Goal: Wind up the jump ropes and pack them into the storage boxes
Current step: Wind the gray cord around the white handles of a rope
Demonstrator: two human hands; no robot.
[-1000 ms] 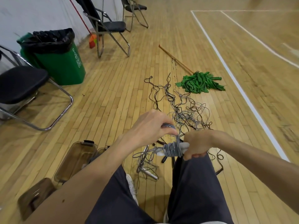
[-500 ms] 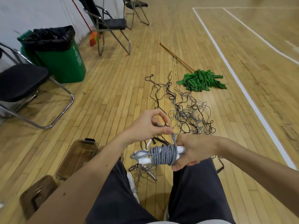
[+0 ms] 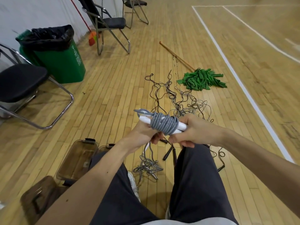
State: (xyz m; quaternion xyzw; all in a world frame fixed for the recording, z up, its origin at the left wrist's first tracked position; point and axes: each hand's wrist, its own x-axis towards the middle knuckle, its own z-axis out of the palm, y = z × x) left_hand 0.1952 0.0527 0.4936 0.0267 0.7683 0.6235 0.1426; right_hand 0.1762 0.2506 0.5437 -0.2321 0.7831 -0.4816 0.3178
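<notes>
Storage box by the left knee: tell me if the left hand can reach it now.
Probably yes: the storage box lies on the floor beside the left thigh, nothing between it and the left hand, though that hand and the right hand both grip the wound grey rope.

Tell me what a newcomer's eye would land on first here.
Dead centre, the left hand and right hand grip a grey jump rope coiled round its white handles. Beyond it a tangle of loose ropes sprawls on the wooden floor, with a green mop lying behind to the right. A green bin stands at the left, and brown storage boxes sit lower left.
</notes>
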